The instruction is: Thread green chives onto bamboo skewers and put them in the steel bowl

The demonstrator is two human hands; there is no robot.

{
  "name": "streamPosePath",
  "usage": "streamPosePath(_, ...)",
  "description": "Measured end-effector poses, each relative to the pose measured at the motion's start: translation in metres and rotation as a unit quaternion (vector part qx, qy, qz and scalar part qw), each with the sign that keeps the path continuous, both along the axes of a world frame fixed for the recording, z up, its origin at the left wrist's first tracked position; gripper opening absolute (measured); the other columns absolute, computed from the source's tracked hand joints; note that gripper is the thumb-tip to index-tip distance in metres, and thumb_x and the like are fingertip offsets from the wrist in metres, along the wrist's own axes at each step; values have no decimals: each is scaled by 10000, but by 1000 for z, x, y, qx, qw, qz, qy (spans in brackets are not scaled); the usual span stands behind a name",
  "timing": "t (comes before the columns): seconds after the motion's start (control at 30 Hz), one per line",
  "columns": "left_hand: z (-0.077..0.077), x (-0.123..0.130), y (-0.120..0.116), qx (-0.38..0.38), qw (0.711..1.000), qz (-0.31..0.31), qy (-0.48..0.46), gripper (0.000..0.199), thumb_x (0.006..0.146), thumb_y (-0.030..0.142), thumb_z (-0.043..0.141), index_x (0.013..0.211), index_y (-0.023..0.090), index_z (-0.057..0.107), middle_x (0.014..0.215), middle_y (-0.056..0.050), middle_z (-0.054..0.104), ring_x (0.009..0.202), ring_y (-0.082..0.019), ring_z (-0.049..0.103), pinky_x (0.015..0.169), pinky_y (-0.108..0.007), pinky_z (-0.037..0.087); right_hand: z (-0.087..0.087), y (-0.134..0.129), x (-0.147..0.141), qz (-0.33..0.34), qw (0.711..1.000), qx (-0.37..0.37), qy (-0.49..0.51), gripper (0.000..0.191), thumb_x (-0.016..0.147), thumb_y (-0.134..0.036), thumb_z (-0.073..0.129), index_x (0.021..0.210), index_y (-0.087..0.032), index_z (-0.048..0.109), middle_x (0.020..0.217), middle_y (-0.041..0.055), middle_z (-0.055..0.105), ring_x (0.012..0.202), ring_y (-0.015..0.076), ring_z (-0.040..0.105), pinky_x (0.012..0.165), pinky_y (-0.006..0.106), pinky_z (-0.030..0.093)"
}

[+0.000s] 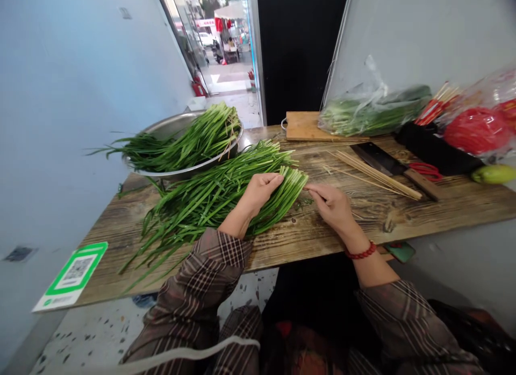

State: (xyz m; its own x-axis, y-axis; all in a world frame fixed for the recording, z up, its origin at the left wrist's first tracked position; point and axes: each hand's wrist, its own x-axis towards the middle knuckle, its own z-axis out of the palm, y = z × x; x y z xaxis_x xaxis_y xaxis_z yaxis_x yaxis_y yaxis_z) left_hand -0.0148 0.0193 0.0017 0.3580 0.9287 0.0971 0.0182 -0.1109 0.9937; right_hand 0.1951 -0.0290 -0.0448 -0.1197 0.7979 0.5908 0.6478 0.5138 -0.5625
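A large heap of garlic chives [209, 197] lies across the wooden table, pale cut ends pointing right. My left hand [260, 195] is closed on some of the chives near these ends, thumb on top. Just right of the cut ends, my right hand [330, 205] is pinched, its fingertips nearly at the stems. What it pinches is too small to make out; a thin stick-like line shows behind the hand. Bamboo skewers [374, 176] lie in a loose bundle beyond my right hand. A steel basin [161, 128] at the back left holds more chives, some skewered near their ends.
A cleaver [377, 157] lies beside the skewers, near red-handled scissors [429, 171]. Behind are a cutting board [302, 126], bagged greens [363, 114], a red plastic bundle [478, 130] and a green-yellow vegetable [494, 174]. A QR-code card [76, 273] sits at the table's left front corner.
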Motion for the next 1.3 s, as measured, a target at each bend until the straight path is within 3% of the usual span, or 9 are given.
streamPosePath(0.13,3,1,-2,11,1000,-9,11,466,740,547,662,591,128,523,565,36,444,561,-72,371,543,-202,277,7,-6,0,-12,1000,4,-2,268,946,-269,489,1082,-244,719,1069,36,748,984,206,697,882,348,535)
streamPosePath(0.3,6,2,-5,8,1000,-29,-6,429,750,523,667,635,129,543,589,33,475,574,-78,395,564,-200,312,12,-9,-4,-22,1000,8,1,257,938,-259,495,1045,-236,727,1053,39,751,967,210,699,867,353,537)
streamPosePath(0.53,0,5,-2,30,999,-26,0,455,774,527,643,596,141,482,572,46,403,560,-67,361,541,-191,284,13,-16,-6,-32,999,-1,8,248,940,-263,492,1030,-242,723,1048,40,752,971,206,697,859,344,532)
streamPosePath(0.63,2,5,-3,28,999,-26,-11,410,767,504,662,641,137,527,599,40,461,578,-73,409,553,-187,322,18,-19,-6,-33,999,-2,-1,237,945,-278,490,993,-246,720,1009,38,756,936,205,699,834,336,527)
streamPosePath(0.83,7,5,-8,2,998,-65,-10,375,716,420,748,913,107,687,806,-24,667,703,-121,575,667,-225,449,17,-18,-10,-32,999,-2,5,213,945,-286,487,959,-230,692,952,43,752,870,205,699,785,330,518)
streamPosePath(1.1,1,9,-5,-63,994,-76,-37,414,592,408,839,828,91,714,735,-35,707,626,-128,605,623,-237,463,19,-22,-5,-29,999,-8,-15,209,941,-297,499,943,-243,701,943,42,757,863,206,700,768,330,522)
streamPosePath(1.3,-4,11,-4,-62,995,-71,-30,432,566,400,851,826,82,718,747,-45,710,629,-126,603,629,-240,468,10,-18,-10,-31,999,-11,13,217,938,-300,506,954,-243,714,956,45,759,880,210,702,783,337,534)
